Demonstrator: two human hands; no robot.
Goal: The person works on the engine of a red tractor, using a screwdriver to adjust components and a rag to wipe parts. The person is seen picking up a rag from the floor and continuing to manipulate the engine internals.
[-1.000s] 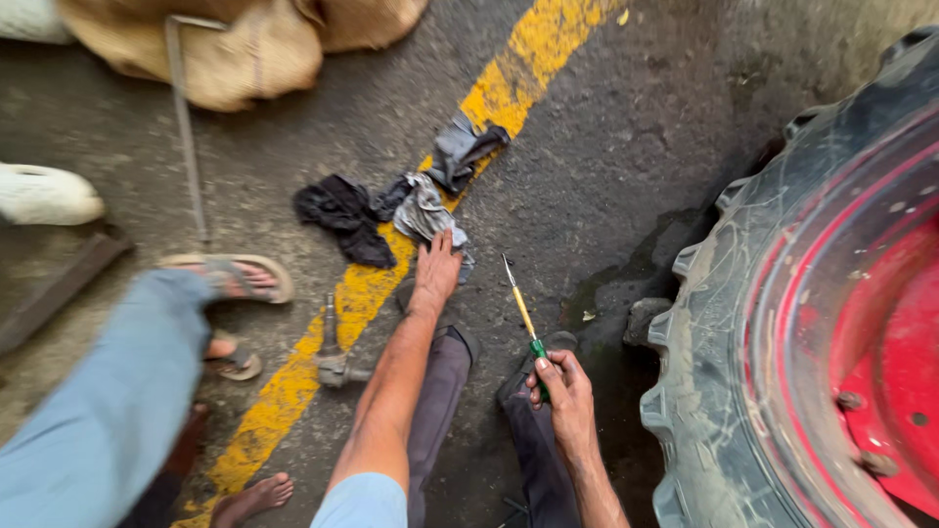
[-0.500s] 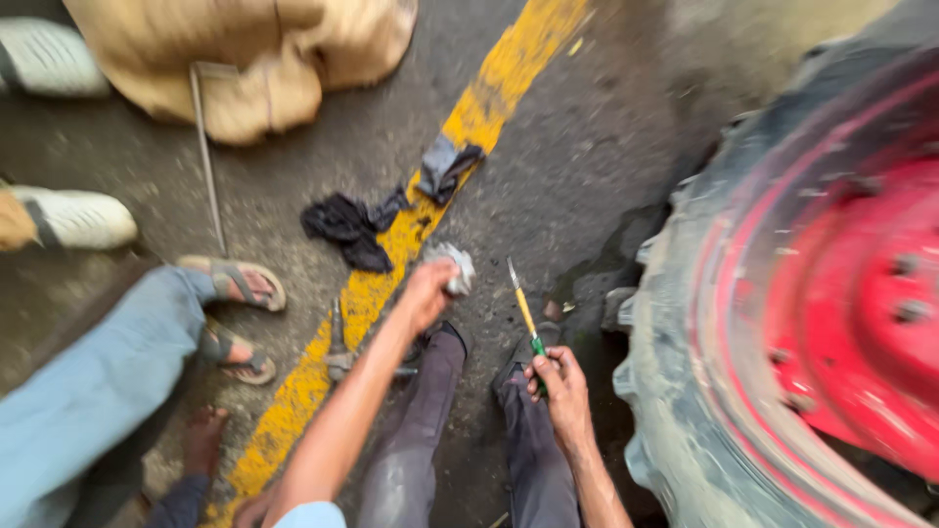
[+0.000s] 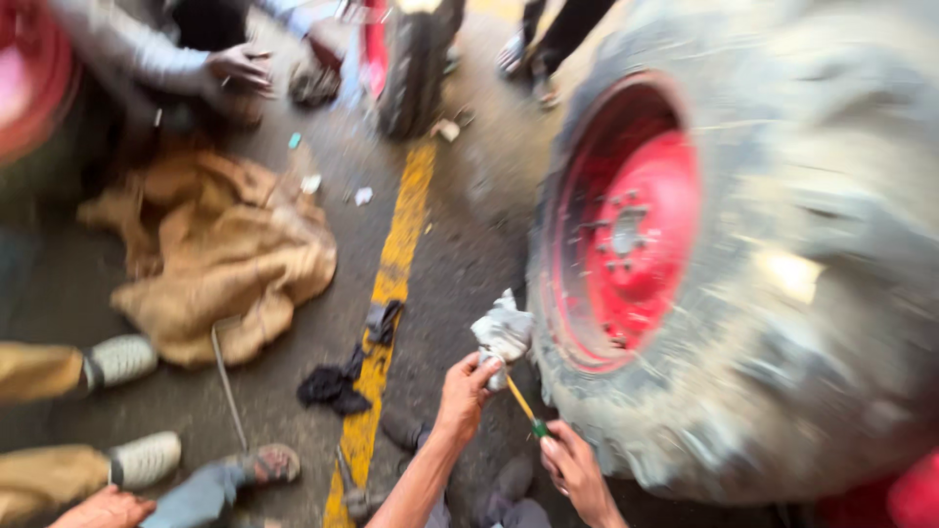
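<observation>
Single head-worn view, steeply down and forward over the hands, close beside the tyre (image 3: 782, 293), blurred.

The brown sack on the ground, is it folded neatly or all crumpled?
Crumpled. The brown sack lies in a loose, lumpy heap on the road beside the yellow line, with uneven folds and no flat, squared edges.

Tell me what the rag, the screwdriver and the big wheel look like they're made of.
Rag: soft cloth, pale grey, crumpled in the left hand.
Screwdriver: likely plastic handle, yellow and green, in the right hand; the blur hides its tip.
Big wheel: dull, mud-caked rubber tyre; red rim looks like painted metal.
</observation>
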